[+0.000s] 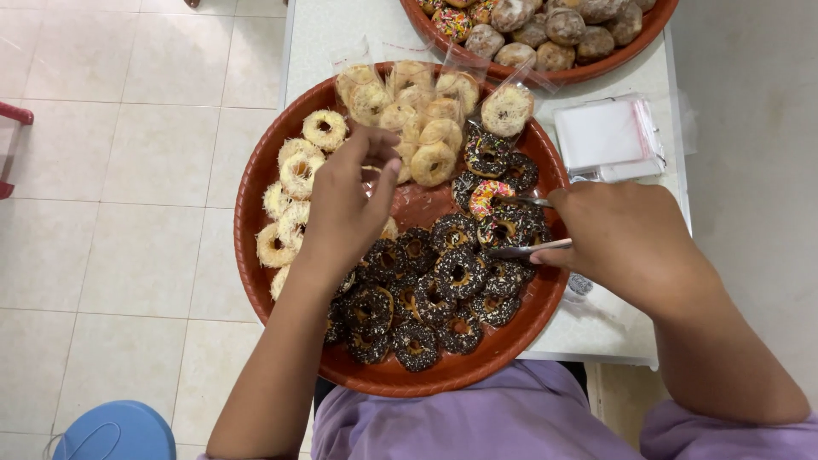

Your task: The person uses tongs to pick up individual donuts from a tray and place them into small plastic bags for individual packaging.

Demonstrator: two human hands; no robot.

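A large red round tray [256,183] holds pale crumb-coated doughnuts [325,129] on its left and far side and several dark chocolate sprinkled doughnuts [460,273] near me. My left hand [345,209] hovers over the tray's middle, fingertips pinched around a clear plastic bag by the pale doughnuts. My right hand [626,234] grips metal tongs [528,249], whose tips close around a chocolate doughnut [503,228] beside one with coloured sprinkles [486,196].
A second red tray [596,70] of sugared doughnuts stands at the table's far edge. A stack of clear plastic bags [607,136] lies to the right. White table [332,34], tiled floor left, blue stool [115,433] bottom left.
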